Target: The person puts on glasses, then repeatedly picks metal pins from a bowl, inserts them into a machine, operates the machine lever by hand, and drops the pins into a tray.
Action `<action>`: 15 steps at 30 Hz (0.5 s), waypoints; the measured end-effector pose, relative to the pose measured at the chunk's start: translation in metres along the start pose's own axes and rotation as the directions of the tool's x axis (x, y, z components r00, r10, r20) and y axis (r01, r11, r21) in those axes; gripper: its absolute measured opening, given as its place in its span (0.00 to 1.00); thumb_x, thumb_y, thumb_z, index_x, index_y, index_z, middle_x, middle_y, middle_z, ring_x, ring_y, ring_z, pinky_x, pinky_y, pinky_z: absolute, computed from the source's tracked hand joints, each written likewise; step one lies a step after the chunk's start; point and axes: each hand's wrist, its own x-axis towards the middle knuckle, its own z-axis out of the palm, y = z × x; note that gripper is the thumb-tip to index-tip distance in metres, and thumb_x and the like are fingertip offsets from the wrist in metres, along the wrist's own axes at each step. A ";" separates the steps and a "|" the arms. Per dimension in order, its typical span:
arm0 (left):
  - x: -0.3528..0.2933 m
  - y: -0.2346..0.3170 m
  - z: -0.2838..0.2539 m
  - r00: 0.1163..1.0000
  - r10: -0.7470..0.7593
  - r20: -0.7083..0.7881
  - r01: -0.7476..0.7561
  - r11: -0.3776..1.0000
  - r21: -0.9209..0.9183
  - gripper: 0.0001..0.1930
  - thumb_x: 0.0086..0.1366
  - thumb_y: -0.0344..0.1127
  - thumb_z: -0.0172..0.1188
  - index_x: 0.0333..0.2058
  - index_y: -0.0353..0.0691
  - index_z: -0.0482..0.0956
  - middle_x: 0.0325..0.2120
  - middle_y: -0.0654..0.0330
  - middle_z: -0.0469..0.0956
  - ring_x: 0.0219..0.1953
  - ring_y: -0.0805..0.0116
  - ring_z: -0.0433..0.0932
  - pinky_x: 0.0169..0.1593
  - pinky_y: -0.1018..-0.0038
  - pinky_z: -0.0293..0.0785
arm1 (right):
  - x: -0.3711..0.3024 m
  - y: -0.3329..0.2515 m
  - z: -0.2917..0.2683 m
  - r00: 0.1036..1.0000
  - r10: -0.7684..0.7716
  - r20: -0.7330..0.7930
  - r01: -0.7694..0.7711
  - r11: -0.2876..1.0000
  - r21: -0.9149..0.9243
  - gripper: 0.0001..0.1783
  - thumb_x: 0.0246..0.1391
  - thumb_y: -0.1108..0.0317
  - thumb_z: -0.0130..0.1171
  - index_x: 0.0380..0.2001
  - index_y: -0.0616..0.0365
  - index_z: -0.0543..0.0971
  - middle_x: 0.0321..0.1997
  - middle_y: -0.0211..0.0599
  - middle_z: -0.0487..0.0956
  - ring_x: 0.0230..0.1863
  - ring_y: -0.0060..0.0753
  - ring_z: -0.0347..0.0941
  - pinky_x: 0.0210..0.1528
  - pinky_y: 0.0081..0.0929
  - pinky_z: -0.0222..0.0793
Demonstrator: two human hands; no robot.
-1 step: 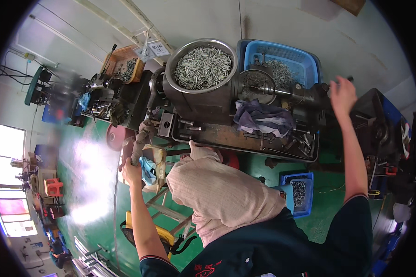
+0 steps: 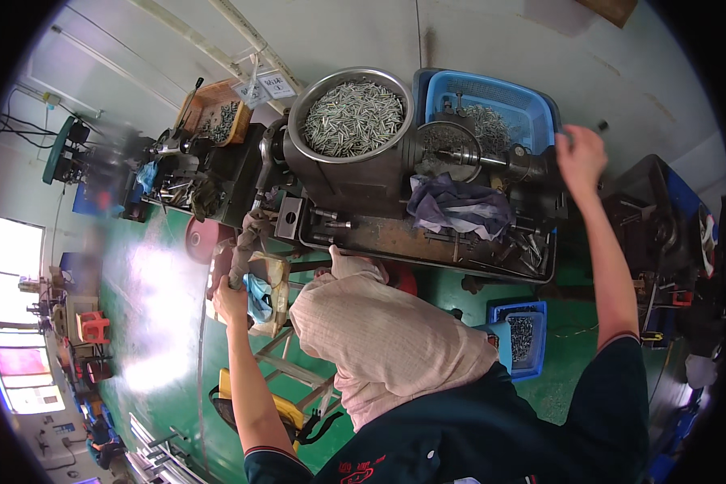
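Dark metal lathe (image 2: pixel 355 189), upper centre: my left hand (image 2: pixel 231 303) grips a brown cloth-wrapped lever (image 2: pixel 245 246); right hand (image 2: pixel 582 161), upper right, can't tell. Guess I'm working controls, needs steadiness.

The left hand (image 2: pixel 231 302) is curled, its wrist just behind the fingers, the bare left forearm (image 2: pixel 254 387) running below them; the right hand (image 2: pixel 582 161) sits higher, fingers partly bent, the bare right forearm (image 2: pixel 615 274) reaching down behind them.
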 end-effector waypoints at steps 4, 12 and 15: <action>-0.028 0.027 -0.008 0.993 -0.103 0.058 0.102 0.994 0.032 0.12 0.45 0.40 0.58 0.28 0.42 0.73 0.21 0.46 0.74 0.28 0.45 0.73 0.32 0.56 0.67 | 0.009 -0.095 0.045 0.945 -0.151 0.291 0.011 0.901 0.433 0.06 0.33 0.64 0.57 0.18 0.51 0.77 0.29 0.35 0.76 0.40 0.42 0.67 0.41 0.37 0.63; -0.082 0.079 -0.021 0.990 -0.086 0.110 0.097 0.991 -0.092 0.14 0.46 0.39 0.58 0.32 0.42 0.70 0.19 0.47 0.73 0.25 0.45 0.73 0.28 0.57 0.67 | 0.011 -0.159 0.077 0.658 -0.263 0.706 -0.332 0.740 0.585 0.08 0.30 0.64 0.57 0.19 0.54 0.79 0.26 0.38 0.77 0.33 0.41 0.73 0.40 0.32 0.67; -0.078 0.074 -0.016 0.981 -0.152 0.124 0.165 0.982 -0.095 0.14 0.44 0.39 0.60 0.30 0.41 0.70 0.21 0.47 0.74 0.28 0.45 0.72 0.30 0.56 0.66 | 0.012 -0.165 0.068 0.638 -0.289 0.714 -0.303 0.758 0.577 0.09 0.30 0.64 0.57 0.20 0.54 0.79 0.26 0.38 0.77 0.33 0.40 0.73 0.40 0.32 0.67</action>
